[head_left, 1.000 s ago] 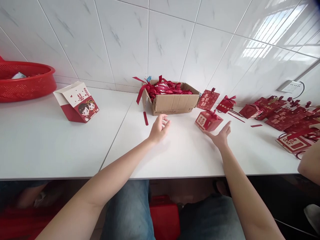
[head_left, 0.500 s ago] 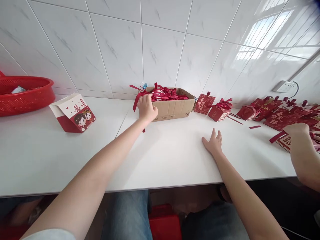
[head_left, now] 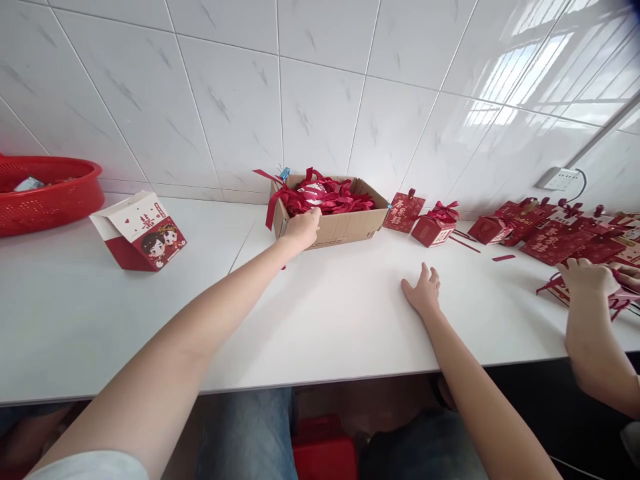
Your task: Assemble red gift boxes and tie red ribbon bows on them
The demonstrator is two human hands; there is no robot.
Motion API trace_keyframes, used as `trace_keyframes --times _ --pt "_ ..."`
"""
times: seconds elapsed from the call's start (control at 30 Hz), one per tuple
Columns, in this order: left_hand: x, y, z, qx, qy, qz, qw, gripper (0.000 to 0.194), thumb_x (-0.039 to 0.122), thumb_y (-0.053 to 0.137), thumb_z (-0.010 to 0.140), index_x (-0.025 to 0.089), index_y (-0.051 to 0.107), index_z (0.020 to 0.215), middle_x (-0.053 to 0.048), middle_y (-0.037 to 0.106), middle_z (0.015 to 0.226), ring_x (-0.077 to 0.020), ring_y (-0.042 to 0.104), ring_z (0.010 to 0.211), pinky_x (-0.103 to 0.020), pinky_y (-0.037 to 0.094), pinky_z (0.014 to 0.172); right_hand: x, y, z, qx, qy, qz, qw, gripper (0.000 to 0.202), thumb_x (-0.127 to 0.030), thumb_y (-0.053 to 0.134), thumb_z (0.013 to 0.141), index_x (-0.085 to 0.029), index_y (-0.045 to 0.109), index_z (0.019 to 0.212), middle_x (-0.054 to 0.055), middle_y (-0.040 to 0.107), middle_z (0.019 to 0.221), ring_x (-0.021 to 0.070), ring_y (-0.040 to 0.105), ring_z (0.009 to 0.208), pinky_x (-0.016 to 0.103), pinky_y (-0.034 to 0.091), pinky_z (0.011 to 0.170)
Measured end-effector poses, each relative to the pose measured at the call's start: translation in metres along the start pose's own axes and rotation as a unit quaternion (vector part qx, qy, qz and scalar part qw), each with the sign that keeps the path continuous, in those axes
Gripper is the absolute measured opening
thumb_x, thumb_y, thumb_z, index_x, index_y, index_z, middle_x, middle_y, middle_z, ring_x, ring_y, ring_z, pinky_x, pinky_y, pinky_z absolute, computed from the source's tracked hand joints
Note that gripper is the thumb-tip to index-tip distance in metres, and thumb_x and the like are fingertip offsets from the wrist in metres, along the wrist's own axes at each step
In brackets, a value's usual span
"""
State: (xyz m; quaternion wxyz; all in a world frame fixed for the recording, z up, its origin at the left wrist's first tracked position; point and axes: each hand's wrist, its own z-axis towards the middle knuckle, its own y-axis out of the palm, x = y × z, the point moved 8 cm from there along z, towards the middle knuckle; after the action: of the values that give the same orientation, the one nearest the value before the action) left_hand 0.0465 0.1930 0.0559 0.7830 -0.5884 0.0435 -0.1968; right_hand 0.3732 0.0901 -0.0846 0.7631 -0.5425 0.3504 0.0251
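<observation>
Left grip [head_left: 301,230] at carton [head_left: 347,229] rim, ribbons [head_left: 346,197] just beyond; cannot tell if clamped. Right grip [head_left: 424,290] apart, empty. Bow-tied box [head_left: 433,231] beyond right grip looks finished; many ribbons apparently unused.

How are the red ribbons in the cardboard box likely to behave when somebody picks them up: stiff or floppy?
The red ribbons are probably floppy: one strip droops outside the left end of the cardboard box. They look light, being thin and narrow. Because they lie heaped and overlapping, pulling one may drag others along.
</observation>
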Motion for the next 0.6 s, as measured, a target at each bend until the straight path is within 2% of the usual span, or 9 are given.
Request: trace_keyframes --times 0.1,0.2,0.27,0.33,0.37,0.4,0.47,0.53,0.6 --pt "0.006 0.001 -0.028 -0.005 0.001 0.027 1.0 0.025 0.015 0.052 0.088 0.014 0.05 0.113 -0.014 0.069 0.089 -0.0306 0.068 0.086 -0.038 0.046 0.074 0.002 0.0 0.001 0.016 -0.008 0.019 1.0 0.075 -0.043 0.052 0.075 -0.018 0.029 0.142 0.018 0.018 0.152 0.0381 0.022 0.139 0.056 0.026 0.109" --pt "0.004 0.003 -0.059 0.0 0.005 0.045 0.999 0.02 0.018 0.048 0.091 0.015 0.051 0.11 -0.012 0.069 0.085 -0.0288 0.068 0.079 -0.035 0.046 0.068 -0.004 -0.013 -0.002 0.069 -0.041 0.057 0.995 0.062 -0.041 0.052 0.075 -0.018 0.042 0.132 0.018 0.026 0.149 0.0384 0.026 0.137 0.059 0.028 0.107" --pt "0.0 0.004 -0.078 0.033 0.032 0.052 0.998 0.014 0.017 0.044 0.092 0.016 0.054 0.102 -0.009 0.069 0.081 -0.0258 0.067 0.075 -0.032 0.045 0.064 -0.021 -0.034 -0.012 0.14 -0.106 0.103 0.979 0.048 -0.038 0.052 0.077 -0.017 0.053 0.12 0.018 0.038 0.14 0.0364 0.035 0.131 0.057 0.032 0.104" --pt "-0.002 0.005 -0.094 0.089 0.088 0.044 0.991 0.012 0.014 0.043 0.091 0.016 0.056 0.09 -0.007 0.068 0.075 -0.0233 0.065 0.071 -0.033 0.045 0.066 -0.051 -0.059 -0.033 0.201 -0.198 0.161 0.946 0.032 -0.035 0.051 0.08 -0.018 0.059 0.106 0.016 0.052 0.123 0.0309 0.049 0.118 0.051 0.042 0.096" --pt "-0.003 0.005 -0.102 0.119 0.119 0.03 0.985 0.013 0.013 0.043 0.091 0.016 0.055 0.087 -0.007 0.067 0.074 -0.0224 0.064 0.072 -0.033 0.045 0.068 -0.07 -0.069 -0.045 0.206 -0.245 0.191 0.928 0.026 -0.033 0.051 0.082 -0.019 0.06 0.101 0.013 0.057 0.111 0.0271 0.056 0.106 0.046 0.047 0.089" --pt "-0.005 0.005 -0.108 0.148 0.149 0.011 0.978 0.014 0.012 0.043 0.09 0.016 0.055 0.085 -0.006 0.067 0.075 -0.0217 0.063 0.073 -0.033 0.046 0.069 -0.093 -0.075 -0.058 0.184 -0.292 0.22 0.912 0.021 -0.03 0.05 0.084 -0.02 0.06 0.099 0.011 0.06 0.102 0.0231 0.06 0.094 0.041 0.05 0.082" --pt "-0.008 0.004 -0.119 0.194 0.202 -0.029 0.96 0.017 0.009 0.04 0.09 0.016 0.055 0.085 -0.006 0.067 0.079 -0.0205 0.062 0.078 -0.032 0.046 0.07 -0.146 -0.079 -0.086 0.11 -0.384 0.254 0.881 0.018 -0.023 0.049 0.085 -0.021 0.06 0.1 0.008 0.064 0.095 0.0188 0.062 0.085 0.033 0.051 0.076" --pt "-0.008 0.002 -0.126 0.22 0.237 -0.056 0.944 0.018 0.009 0.039 0.09 0.016 0.055 0.088 -0.007 0.065 0.086 -0.0193 0.059 0.08 -0.031 0.047 0.07 -0.202 -0.068 -0.112 -0.006 -0.467 0.231 0.854 0.021 -0.016 0.046 0.085 -0.02 0.061 0.099 0.006 0.066 0.093 0.0172 0.063 0.085 0.029 0.05 0.077" --pt "-0.006 -0.001 -0.129 0.231 0.254 -0.068 0.937 0.019 0.013 0.038 0.092 0.016 0.056 0.091 -0.007 0.063 0.09 -0.0187 0.058 0.081 -0.03 0.048 0.072 -0.244 -0.044 -0.126 -0.111 -0.501 0.163 0.843 0.027 -0.01 0.043 0.082 -0.019 0.064 0.098 0.006 0.068 0.095 0.0174 0.063 0.089 0.028 0.049 0.081"
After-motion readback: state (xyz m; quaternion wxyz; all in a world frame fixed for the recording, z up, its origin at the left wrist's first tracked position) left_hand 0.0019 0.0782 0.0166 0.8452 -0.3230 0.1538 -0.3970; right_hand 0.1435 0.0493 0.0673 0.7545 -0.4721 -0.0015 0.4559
